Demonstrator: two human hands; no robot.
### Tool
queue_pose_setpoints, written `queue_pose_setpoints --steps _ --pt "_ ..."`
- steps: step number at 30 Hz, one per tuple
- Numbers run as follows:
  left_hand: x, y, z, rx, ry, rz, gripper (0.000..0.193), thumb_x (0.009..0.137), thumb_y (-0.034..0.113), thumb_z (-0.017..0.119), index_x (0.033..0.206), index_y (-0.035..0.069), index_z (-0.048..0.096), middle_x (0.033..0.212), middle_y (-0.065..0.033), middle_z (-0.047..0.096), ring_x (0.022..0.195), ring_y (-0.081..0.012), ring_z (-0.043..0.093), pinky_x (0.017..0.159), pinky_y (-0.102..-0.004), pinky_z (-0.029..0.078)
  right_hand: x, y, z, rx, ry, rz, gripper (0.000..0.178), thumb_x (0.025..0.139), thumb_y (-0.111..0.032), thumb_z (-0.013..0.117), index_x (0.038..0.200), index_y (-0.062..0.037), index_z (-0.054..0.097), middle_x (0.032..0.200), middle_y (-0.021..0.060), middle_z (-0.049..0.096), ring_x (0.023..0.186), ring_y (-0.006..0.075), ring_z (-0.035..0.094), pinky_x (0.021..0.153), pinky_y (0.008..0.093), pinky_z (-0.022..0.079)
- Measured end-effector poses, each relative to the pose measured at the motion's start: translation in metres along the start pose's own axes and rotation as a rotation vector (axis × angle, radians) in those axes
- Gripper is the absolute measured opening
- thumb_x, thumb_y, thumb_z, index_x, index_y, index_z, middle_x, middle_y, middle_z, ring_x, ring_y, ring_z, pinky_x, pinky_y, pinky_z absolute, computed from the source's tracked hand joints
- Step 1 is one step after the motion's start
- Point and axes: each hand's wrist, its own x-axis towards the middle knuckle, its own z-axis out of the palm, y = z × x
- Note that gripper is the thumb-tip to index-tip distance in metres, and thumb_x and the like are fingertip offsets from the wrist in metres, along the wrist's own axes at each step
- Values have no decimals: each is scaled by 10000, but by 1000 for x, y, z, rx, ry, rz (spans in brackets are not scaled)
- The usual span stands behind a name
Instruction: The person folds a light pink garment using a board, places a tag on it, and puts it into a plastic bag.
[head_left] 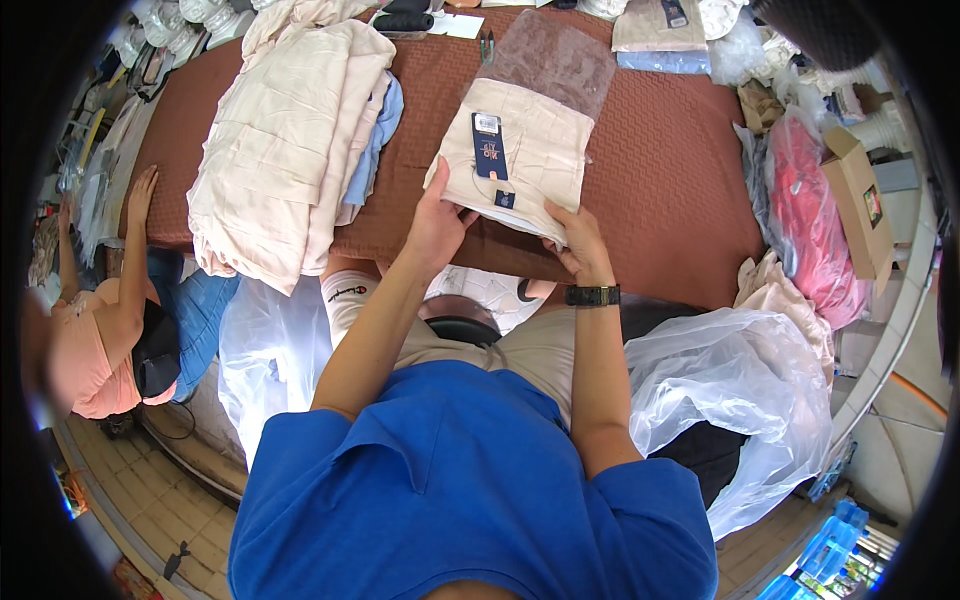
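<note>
A folded cream garment [540, 140] rests at the near edge of the brown-covered table [660, 200], its far end in a see-through plastic bag [555, 58]. A long navy hang tag [488, 145] lies on it, with a small navy label [505, 199] near the bottom edge. My left hand [438, 222] grips the garment's near left corner, thumb on top and fingers underneath. At the near right corner my right hand [582, 245] pinches the edge; some of its fingers are hidden below the cloth.
Left of the garment is a tall pile of cream clothes [275, 150], with a light blue piece [382, 130] in it. Small snips [487, 46] lie behind. Bagged pink clothing [810, 220] and a cardboard box [858, 205] stand right. Another person's arm [135, 235] touches the table's left edge.
</note>
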Motion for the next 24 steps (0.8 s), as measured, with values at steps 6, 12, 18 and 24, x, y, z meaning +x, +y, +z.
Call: queue_pose_setpoints --steps 6,12,18,24 --pt "-5 -23 22 115 -54 84 569 978 265 645 1462 119 383 1399 -49 520 1279 -187 515 1031 -459 455 -1 0 8 32 -3 -51 351 925 -185 692 1180 22 569 941 104 682 645 147 632 449 257 475" --pt "14 -44 17 94 -102 99 491 987 63 574 1427 44 356 1351 -145 533 1188 -269 607 957 -465 569 9 9 5 -148 90 -165 418 904 -214 723 1171 60 555 978 152 682 757 200 666 563 348 522" --pt "9 -49 7 43 -127 110 463 1000 17 510 1434 6 351 1361 -164 534 1207 -294 600 1009 -474 541 -34 -25 40 -1016 551 -382 572 846 -254 752 1271 37 502 1211 269 591 1095 382 588 934 508 468" --pt "9 -54 10 63 -143 192 501 1002 -15 488 1462 15 291 1390 -171 504 1229 -295 581 1011 -469 542 -8 -66 67 -1406 364 -1102 639 819 -121 664 1422 -76 461 1507 178 411 1371 393 378 1078 539 364"
